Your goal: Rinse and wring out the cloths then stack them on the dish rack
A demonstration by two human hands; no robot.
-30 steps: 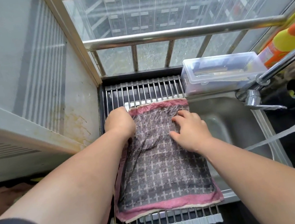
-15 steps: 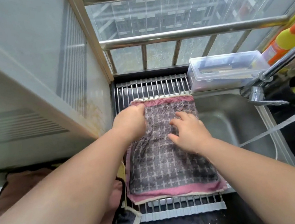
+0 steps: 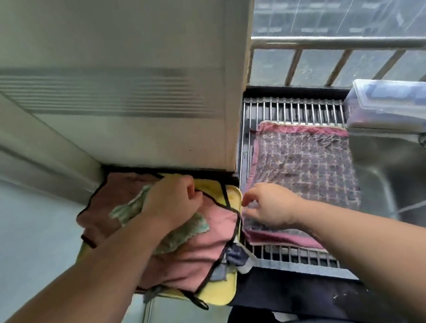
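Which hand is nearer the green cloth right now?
Left. The left hand grips the green cloth on the pink pile; the right hand is off to its right, over the near-left corner of the patterned cloth on the dish rack.

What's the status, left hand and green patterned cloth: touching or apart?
Touching. Head view: the left hand curls its fingers round the green patterned cloth, bunching it on the pink cloth.

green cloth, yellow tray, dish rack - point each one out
green cloth (image 3: 128, 210): head view, crumpled left end
yellow tray (image 3: 219, 293): head view, bare near corner
dish rack (image 3: 294, 108): head view, bare far bars
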